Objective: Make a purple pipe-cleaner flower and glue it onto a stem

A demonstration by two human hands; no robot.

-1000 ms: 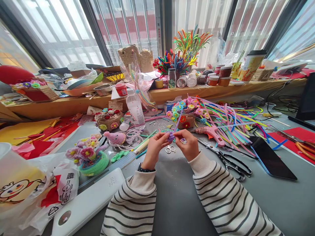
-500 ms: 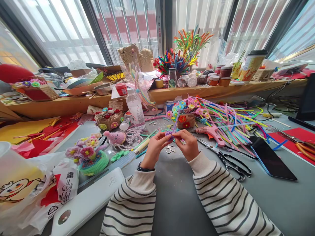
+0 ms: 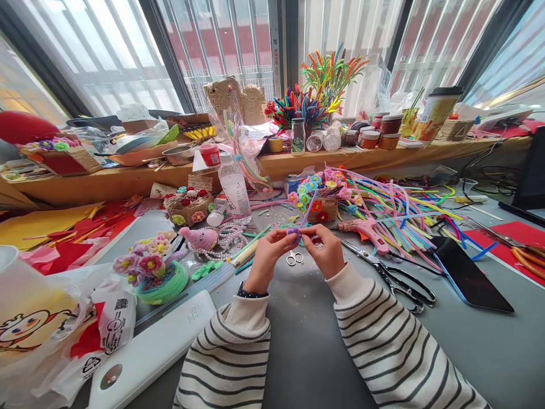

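Observation:
Between my fingertips is a small purple pipe cleaner, coiled into a little bunch, with one straight end rising up and to the right. My left hand pinches the coil from the left. From the right, my right hand closes thumb and forefinger on the same piece. Just below the coil, small scissors with white handles lie on the grey table. Behind the hands stands a woven basket trimmed with fuzzy flowers. The fingers partly cover the coil.
Right of my hands lie a pink glue gun, large black-handled scissors, a phone and a heap of pipe cleaners. On the left are a green flower pot, a white device and a water bottle.
The straight end of the purple pipe cleaner leans further to the right. My fingers have shifted slightly around the coil, which shows more now.

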